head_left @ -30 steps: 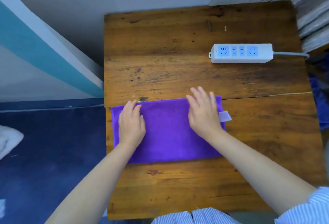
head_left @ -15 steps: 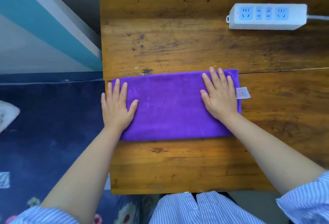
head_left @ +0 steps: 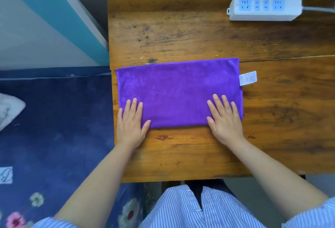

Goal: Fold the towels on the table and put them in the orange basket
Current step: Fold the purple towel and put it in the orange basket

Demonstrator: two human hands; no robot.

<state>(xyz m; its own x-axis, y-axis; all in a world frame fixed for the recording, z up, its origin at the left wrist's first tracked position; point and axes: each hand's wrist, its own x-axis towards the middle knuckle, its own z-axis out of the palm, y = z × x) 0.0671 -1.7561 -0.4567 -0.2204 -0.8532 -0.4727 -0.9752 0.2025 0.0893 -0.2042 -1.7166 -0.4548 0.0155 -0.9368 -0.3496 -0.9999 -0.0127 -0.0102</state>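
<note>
A purple towel point(head_left: 178, 90) lies flat on the wooden table point(head_left: 199, 33), folded into a long rectangle, with a white label sticking out at its right edge. My left hand point(head_left: 131, 122) rests flat over the towel's near left corner, fingers spread. My right hand point(head_left: 225, 120) presses flat on the near right corner, fingers apart. Neither hand grips the cloth. No orange basket is in view.
A white power strip point(head_left: 264, 8) with a grey cable lies at the table's far right. Left of the table is a dark blue floral surface point(head_left: 54, 128) with a white cloth point(head_left: 9, 109) at its left edge. The table's near edge is close to my body.
Both hands slid from the towel's middle out to its ends and then back toward its near edge, smoothing it. The view has tilted down and moved closer to the table.
</note>
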